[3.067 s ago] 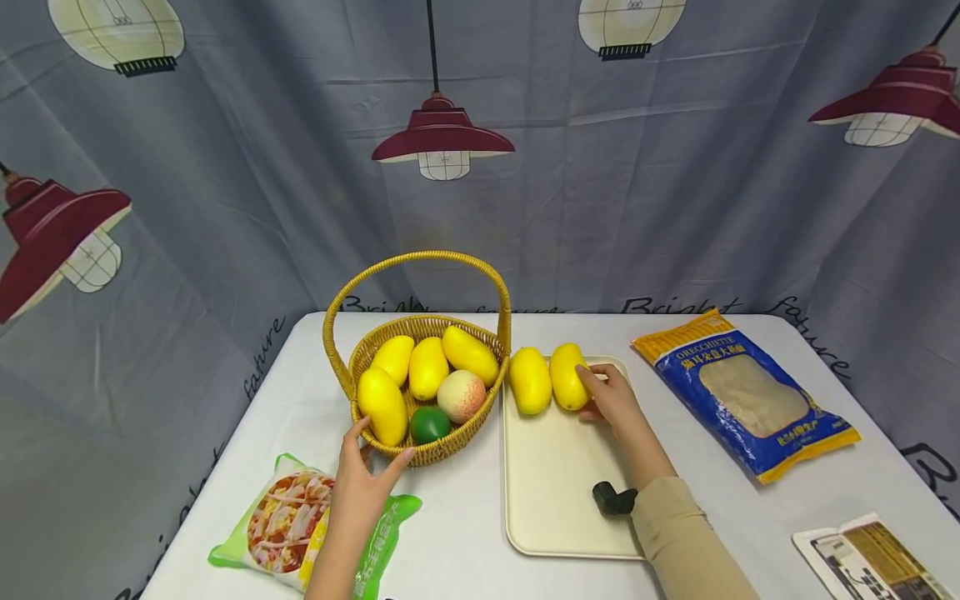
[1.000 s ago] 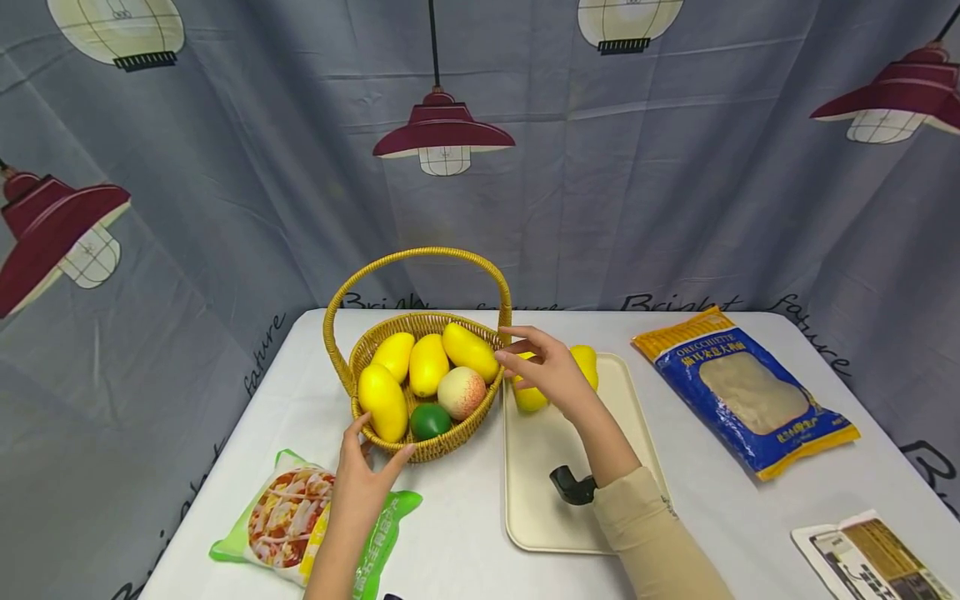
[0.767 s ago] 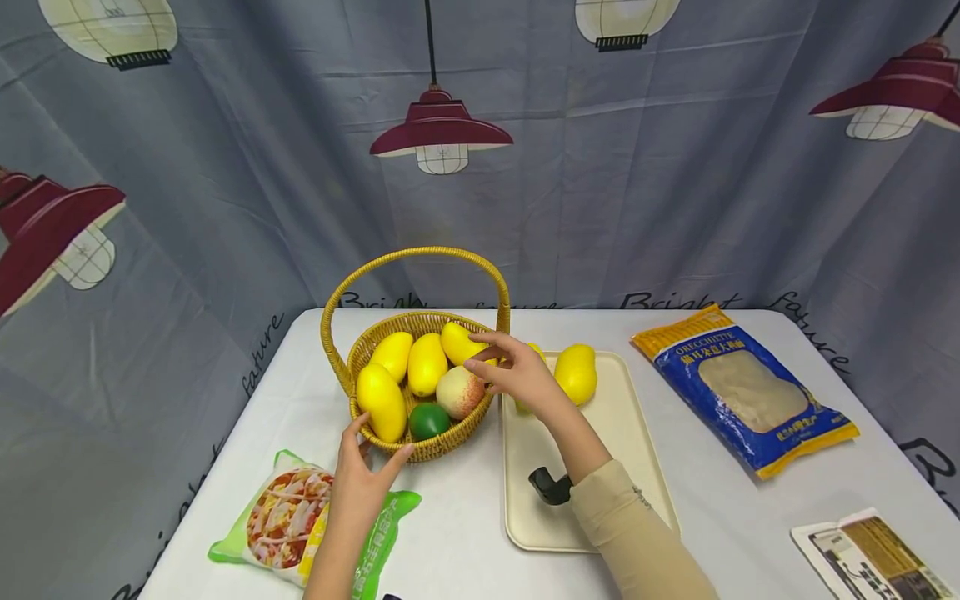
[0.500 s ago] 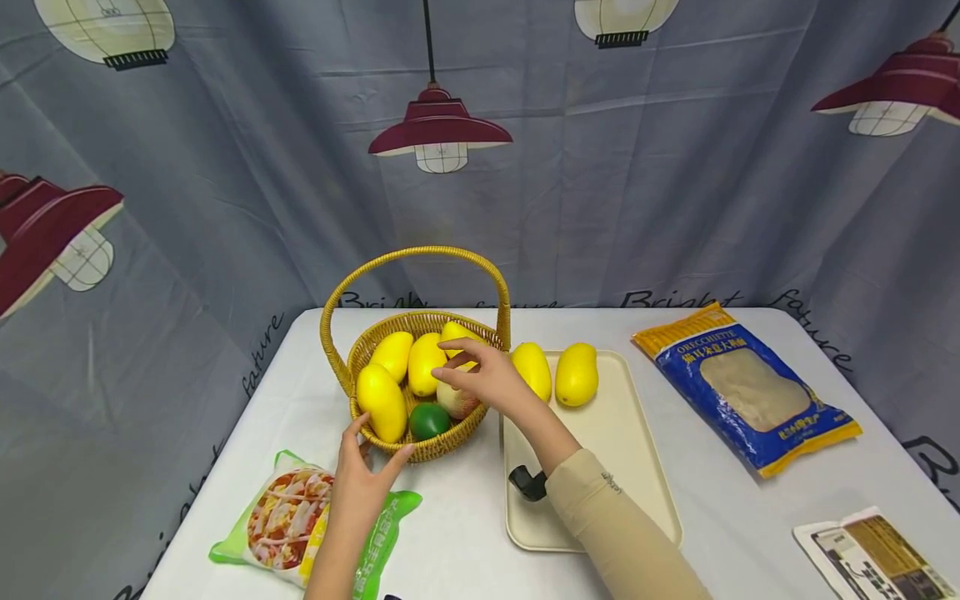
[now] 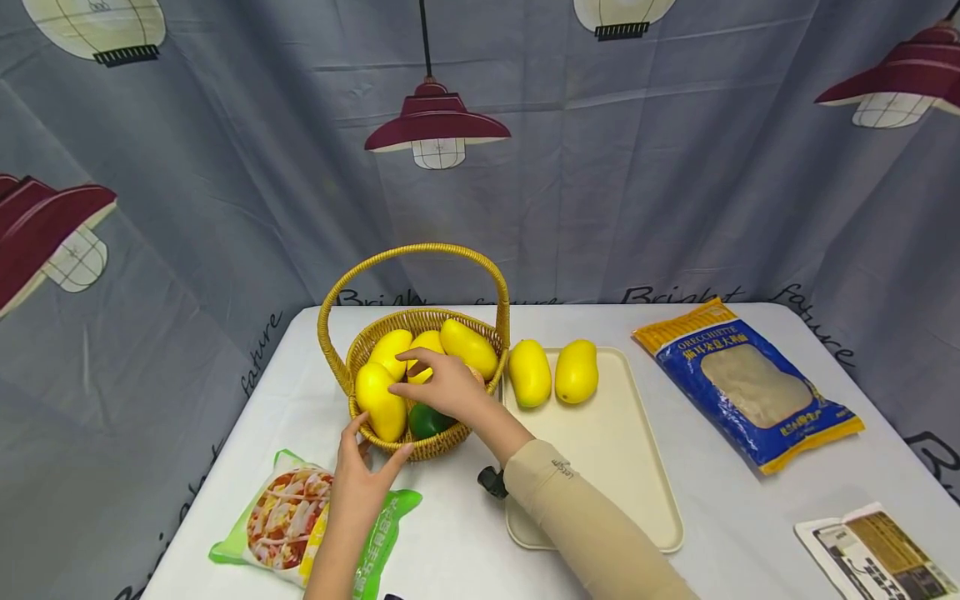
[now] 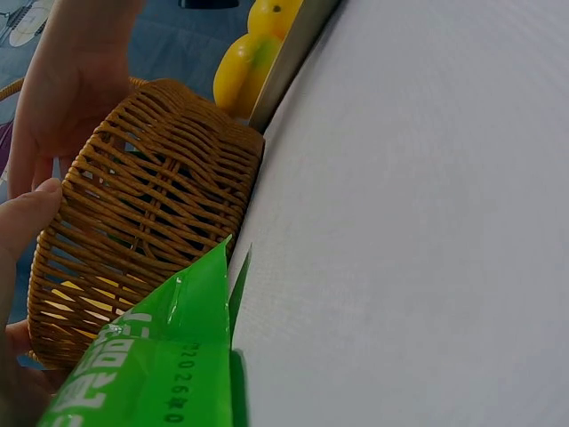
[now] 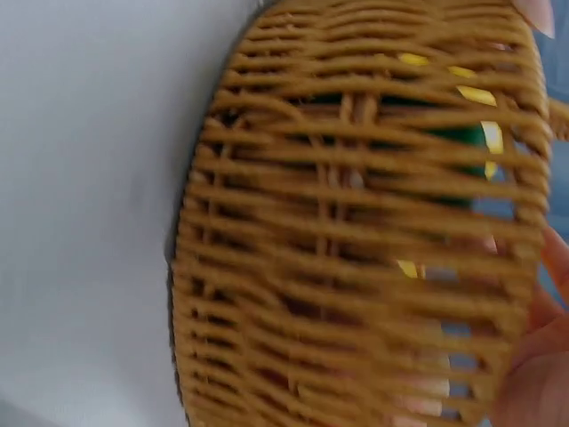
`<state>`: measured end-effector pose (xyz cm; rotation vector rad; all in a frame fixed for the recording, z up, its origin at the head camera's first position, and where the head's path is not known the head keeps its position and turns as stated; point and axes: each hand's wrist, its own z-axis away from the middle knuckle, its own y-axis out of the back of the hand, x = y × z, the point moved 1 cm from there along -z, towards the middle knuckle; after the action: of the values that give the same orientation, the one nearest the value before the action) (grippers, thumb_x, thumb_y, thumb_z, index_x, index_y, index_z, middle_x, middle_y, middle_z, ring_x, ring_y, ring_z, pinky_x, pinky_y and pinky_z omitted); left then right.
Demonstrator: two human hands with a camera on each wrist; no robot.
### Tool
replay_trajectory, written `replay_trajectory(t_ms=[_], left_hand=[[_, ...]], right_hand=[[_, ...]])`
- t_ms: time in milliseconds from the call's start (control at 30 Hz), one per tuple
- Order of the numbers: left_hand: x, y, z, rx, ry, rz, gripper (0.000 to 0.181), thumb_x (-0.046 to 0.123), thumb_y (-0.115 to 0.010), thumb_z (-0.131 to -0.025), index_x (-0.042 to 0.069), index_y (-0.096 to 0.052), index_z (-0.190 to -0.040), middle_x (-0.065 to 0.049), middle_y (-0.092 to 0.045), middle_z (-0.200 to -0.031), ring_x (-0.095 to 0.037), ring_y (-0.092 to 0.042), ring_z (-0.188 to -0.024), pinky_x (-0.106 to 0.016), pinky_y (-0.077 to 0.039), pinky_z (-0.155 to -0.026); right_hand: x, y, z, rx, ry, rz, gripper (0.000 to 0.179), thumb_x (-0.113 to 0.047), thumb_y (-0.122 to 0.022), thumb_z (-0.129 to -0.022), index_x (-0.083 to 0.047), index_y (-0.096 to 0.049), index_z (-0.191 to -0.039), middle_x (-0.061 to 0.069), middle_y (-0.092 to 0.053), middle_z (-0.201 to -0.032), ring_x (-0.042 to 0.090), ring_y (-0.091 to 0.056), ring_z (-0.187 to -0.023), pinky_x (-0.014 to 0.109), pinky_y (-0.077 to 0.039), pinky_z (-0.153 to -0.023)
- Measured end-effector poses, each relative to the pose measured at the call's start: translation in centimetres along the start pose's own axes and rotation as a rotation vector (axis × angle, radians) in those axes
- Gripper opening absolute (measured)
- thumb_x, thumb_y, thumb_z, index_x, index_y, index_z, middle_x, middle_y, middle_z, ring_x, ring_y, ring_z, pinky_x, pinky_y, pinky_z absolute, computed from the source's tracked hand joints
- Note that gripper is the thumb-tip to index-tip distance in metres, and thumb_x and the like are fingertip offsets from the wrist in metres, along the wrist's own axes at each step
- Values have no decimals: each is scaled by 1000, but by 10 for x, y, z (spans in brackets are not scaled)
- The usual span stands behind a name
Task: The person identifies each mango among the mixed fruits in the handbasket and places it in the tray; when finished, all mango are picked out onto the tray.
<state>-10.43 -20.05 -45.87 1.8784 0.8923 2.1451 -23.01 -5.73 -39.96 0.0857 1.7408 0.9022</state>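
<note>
A wicker basket (image 5: pixel 442 446) with a tall handle holds several yellow mangoes (image 5: pixel 468 348), a dark green fruit (image 5: pixel 429 422) and a peach mostly hidden by the right hand. My left hand (image 5: pixel 362 479) holds the basket's near-left rim, its thumb (image 6: pixel 40 206) against the wickerwork in the left wrist view. Over the basket is my right hand (image 5: pixel 450 390), thumb and fingers apart with nothing between them. Its fingertips come right at the edge of the leftmost mango (image 5: pixel 381 404). The right wrist view shows mostly the basket's woven side (image 7: pixel 356 231).
Two mangoes (image 5: pixel 576 372) lie at the far end of a cream tray (image 5: pixel 600 492), right of the basket. A blue orecchiette bag (image 5: pixel 750 387) lies further right, with a flat printed package (image 5: pixel 873 554) nearer. A green-edged food bag (image 5: pixel 288 521) lies partly under the left forearm.
My right hand has let go of a mango on the tray and moved left over the basket to the leftmost mango. The left hand has stayed at the rim.
</note>
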Motion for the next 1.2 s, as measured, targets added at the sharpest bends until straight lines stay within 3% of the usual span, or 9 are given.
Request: replay_trajectory(t_ms=[133,500,833,1200], left_hand=[[0,0,0,-3,1,-2,90,55,-70,-82,21,-22,-150,-18,-23,-154,-39,-41,-130,-55,-43,-97],[2,1,1,-6,-3,5,90,53,-70,-83,19,-21,-150,-18,-23,-154,-39,-41,-130,-54,-42,-98],[2,1,1,-8,0,14,90,52,-71,-83,18,-22,-150,-18,-22,-154,-40,-40,-131,-54,-41,-99],[2,1,2,0,-17,18,94,60,-69,-80,17,-23,-149,-19,-22,-154,-39,-41,-130,-53,-41,-100]], right_hand=[[-4,-9,-5,-10,5,9,53,-44,-73,-84,-22,-60,-131,5,-67,-112,19,-63,-98,29,-53,-77],[-9,-26,-14,-25,-21,126,59,-47,-74,-83,-21,-58,-133,3,-66,-114,16,-62,-98,29,-52,-78],[-6,-36,-21,-45,-87,87,67,-50,-74,-81,-21,-54,-137,4,-65,-119,17,-61,-104,32,-52,-84],[-7,-40,-23,-80,-83,106,75,-54,-74,-79,-20,-48,-141,6,-65,-116,18,-62,-99,31,-52,-79]])
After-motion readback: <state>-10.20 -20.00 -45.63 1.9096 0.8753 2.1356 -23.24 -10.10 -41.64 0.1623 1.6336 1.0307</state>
